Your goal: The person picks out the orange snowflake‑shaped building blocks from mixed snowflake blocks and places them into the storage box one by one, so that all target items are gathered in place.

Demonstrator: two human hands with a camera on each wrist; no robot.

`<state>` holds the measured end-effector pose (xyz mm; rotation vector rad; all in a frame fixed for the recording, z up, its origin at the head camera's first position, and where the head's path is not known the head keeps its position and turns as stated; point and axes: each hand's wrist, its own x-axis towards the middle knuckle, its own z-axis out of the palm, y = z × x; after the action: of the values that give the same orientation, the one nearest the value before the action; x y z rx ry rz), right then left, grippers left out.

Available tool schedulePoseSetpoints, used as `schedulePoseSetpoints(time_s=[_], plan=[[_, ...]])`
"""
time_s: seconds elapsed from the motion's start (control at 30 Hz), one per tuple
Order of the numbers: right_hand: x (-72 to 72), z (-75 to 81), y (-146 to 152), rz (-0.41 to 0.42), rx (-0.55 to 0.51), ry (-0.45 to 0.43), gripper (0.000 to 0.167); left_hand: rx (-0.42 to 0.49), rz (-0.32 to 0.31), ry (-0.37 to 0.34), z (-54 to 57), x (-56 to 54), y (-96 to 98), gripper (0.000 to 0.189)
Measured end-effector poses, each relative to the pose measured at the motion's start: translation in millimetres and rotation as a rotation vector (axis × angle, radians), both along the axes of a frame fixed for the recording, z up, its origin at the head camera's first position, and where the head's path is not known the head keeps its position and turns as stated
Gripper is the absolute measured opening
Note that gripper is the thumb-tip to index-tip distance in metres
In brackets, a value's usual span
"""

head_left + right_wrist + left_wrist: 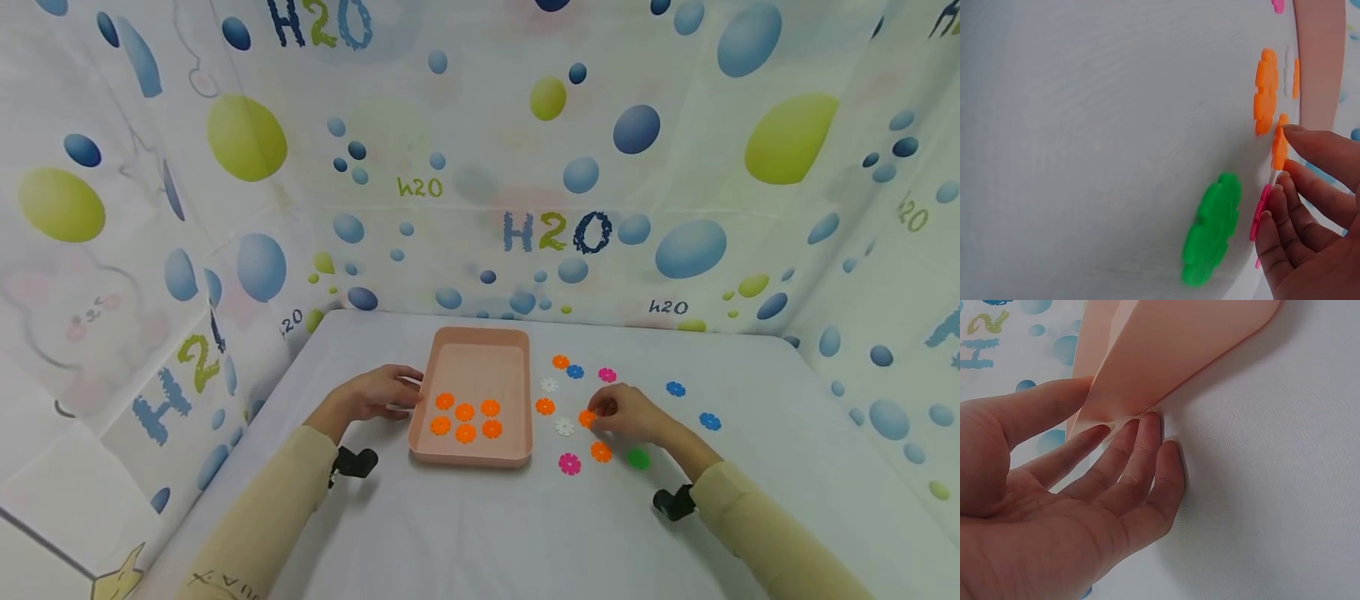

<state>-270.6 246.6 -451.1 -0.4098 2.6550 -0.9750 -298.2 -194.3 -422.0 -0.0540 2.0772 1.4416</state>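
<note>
A pink rectangular tray stands on the white-covered table, with several orange flower-shaped discs laid in two rows in its near half. My left hand is at the tray's left side, its relaxed fingers touching the outer wall; in the left wrist view the thumb reaches the pink wall. Right of the tray, my right hand pinches another orange flower-shaped disc between thumb and index finger, low over the table. Its other fingers curl loosely beside it. A green disc lies near this hand.
Around the right hand lie more orange discs, white discs, pink discs and blue discs. Two further blue discs sit farther right. A patterned curtain encloses the table's back and sides.
</note>
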Motion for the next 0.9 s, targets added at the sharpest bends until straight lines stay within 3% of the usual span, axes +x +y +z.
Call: schedulePoseSetpoints(time_s=[0.33,0.6,0.9], plan=[[2.0,3.5,-2.3,-0.031,-0.007,0.019,0.018,0.009,-0.008,0.004,-0.3,-0.4,-0.4,0.059],[2.9,10.0,-5.2,-0.003,-0.008,0.066,0.009,-0.002,-0.003,0.006,0.3,0.8,0.4,0.057],[1.3,31.5,-35.3,-0.001,-0.088,0.08,0.009,-0.006,-0.001,0.009,0.1,1.2,0.4,0.057]])
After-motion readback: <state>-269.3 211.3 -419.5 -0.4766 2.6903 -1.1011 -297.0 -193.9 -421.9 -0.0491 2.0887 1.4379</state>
